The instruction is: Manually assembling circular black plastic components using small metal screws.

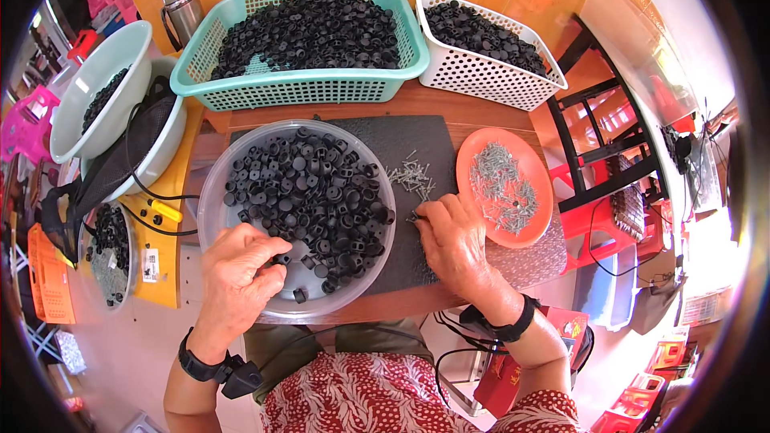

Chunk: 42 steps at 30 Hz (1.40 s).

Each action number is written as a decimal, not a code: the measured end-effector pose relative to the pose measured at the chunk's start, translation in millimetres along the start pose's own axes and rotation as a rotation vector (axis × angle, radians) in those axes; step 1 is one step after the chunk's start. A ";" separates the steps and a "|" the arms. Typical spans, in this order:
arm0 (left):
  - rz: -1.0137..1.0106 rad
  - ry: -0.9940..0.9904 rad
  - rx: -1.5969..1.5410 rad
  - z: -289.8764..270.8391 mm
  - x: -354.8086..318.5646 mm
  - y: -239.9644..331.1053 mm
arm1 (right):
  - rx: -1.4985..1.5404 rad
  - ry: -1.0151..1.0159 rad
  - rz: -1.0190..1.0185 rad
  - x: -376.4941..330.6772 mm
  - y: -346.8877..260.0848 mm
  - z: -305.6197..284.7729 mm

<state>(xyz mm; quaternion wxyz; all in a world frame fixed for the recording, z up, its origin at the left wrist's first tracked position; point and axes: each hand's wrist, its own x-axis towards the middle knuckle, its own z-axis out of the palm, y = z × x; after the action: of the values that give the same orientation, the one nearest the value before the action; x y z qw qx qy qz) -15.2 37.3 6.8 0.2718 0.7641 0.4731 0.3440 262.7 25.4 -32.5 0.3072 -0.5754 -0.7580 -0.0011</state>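
Observation:
Over the near left part of a clear round tub (210, 216), my left hand (234, 277) has thumb and forefinger pinched on a small black plastic cap (283, 259). Many similar black plastic caps (309, 180) fill the tub, and its bare bottom shows at the near side. My right hand (453, 244) rests at the right of the dark mat (425, 136), fingertips closed together and pointing down. What they hold, if anything, is too small to make out. Just beyond those fingertips lies a loose pile of small metal pins (411, 176).
An orange plate (467, 162) with more metal pins sits right of the mat. Behind stand a green basket (305, 88) and a white basket (489, 84), both full of black caps. Pale bowls (68, 124), a yellow-handled tool (166, 209) and a steel flask (183, 10) are at left.

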 end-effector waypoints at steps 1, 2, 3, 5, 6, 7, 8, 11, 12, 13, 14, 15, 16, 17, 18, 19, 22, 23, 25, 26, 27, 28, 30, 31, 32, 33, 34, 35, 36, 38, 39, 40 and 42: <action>0.024 -0.005 0.033 0.6 -0.2 -2.0 | 0.001 -0.002 0.000 1.0 -1.5 -1.2; 0.048 -0.011 0.067 0.7 -0.2 -3.0 | -0.023 -0.030 -0.003 2.2 -3.1 -2.7; 0.047 -0.011 0.066 0.6 0.6 -2.4 | -0.047 -0.058 -0.006 3.1 -3.9 -3.4; 0.029 -0.006 0.051 1.4 2.3 0.8 | -0.051 -0.078 -0.023 2.2 -0.6 -2.9; 0.029 -0.005 0.050 2.1 2.4 1.8 | -0.054 -0.096 -0.039 2.1 0.9 -2.8; -0.036 0.005 -0.012 2.9 2.6 2.6 | -0.056 -0.096 -0.039 3.3 1.2 -3.8; -0.099 0.015 -0.075 3.5 2.9 2.8 | -0.023 -0.093 -0.020 5.1 1.3 -5.3; -0.047 0.040 -0.091 4.6 1.6 -3.9 | 0.051 -0.076 0.006 3.9 4.7 -4.5; -0.055 0.042 -0.086 3.5 0.8 -5.0 | 0.102 -0.065 0.006 3.8 6.1 -1.7; -0.024 0.033 -0.064 2.3 1.1 -6.1 | 0.111 -0.070 0.003 4.0 5.9 -0.6; 0.006 0.024 -0.041 1.0 1.7 -7.3 | 0.115 -0.051 0.007 4.1 5.1 -0.2; -0.009 0.034 -0.021 -1.1 1.0 -6.6 | 0.131 -0.032 0.001 5.3 2.2 2.2; -0.025 0.005 -0.109 -4.4 1.3 -2.9 | 0.126 -0.031 0.015 5.9 -2.6 0.2; -0.042 -0.022 -0.196 -6.8 1.9 1.0 | 0.124 -0.031 0.028 5.6 -5.4 -5.3; -0.064 -0.049 -0.278 -8.0 2.2 1.1 | 0.128 -0.029 0.027 4.7 -7.6 -7.8; -0.096 -0.088 -0.305 -8.2 2.2 -1.6 | 0.144 -0.016 0.032 3.8 -7.9 -10.0; -0.219 -0.041 -0.477 0.7 2.4 -1.1 | 0.167 -0.009 0.035 3.1 -9.6 -12.8; -0.276 -0.024 -0.580 1.0 1.8 -2.2 | 0.184 -0.019 0.076 3.2 -11.3 -11.7; -0.332 -0.007 -0.688 1.6 1.1 -3.3 | 0.196 -0.030 0.118 3.9 -12.0 -13.8; -0.311 -0.029 -0.659 -0.4 0.1 -5.1 | 0.193 -0.030 0.128 4.5 -13.2 -14.3; -0.289 -0.056 -0.633 -1.1 -0.4 -6.7 | 0.185 -0.029 0.141 4.1 -14.2 -14.9; -0.289 -0.059 -0.635 -0.8 -0.3 -6.9 | 0.183 -0.030 0.144 3.7 -15.2 -16.0; -0.219 -0.075 -0.489 -1.4 0.4 -6.0 | 0.169 -0.017 0.149 3.5 -16.5 -17.4; -0.219 -0.077 -0.490 -2.4 0.7 -4.4 | 0.168 -0.017 0.151 3.4 -16.1 -17.3; -0.223 -0.076 -0.456 -3.7 0.9 -2.3 | 0.165 -0.019 0.140 3.2 -15.2 -17.2; -0.226 -0.074 -0.424 -4.2 1.3 -0.8 | 0.159 -0.020 0.128 3.2 -14.5 -18.0; -0.225 -0.074 -0.427 -3.3 0.9 -1.9 | 0.157 -0.020 0.128 2.5 -13.6 -17.9; -0.256 -0.063 -0.475 -1.8 0.0 -4.1 | 0.179 -0.011 0.142 1.3 -12.7 -17.2; -0.289 -0.052 -0.523 -0.6 -0.6 -5.6 | 0.202 -0.002 0.158 0.1 -12.1 -16.6; -0.343 -0.056 -0.603 -0.5 -0.4 -2.7 | 0.285 0.011 0.234 -2.5 -13.1 -17.4; -0.400 -0.059 -0.679 -0.4 -0.6 -1.0 | 0.371 0.024 0.309 -3.4 -13.9 -17.2; -0.400 -0.060 -0.680 0.2 -0.7 0.0 | 0.370 0.025 0.310 -3.3 -15.5 -18.4; -0.413 -0.076 -0.696 2.1 -0.8 1.4 | 0.396 0.041 0.338 -1.3 -22.8 -24.0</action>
<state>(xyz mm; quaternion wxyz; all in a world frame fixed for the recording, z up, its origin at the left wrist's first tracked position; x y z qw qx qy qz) -13.1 35.8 6.2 0.5948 0.5275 0.4618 0.3934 254.1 8.0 -5.6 0.4247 -0.6223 -0.6304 0.1868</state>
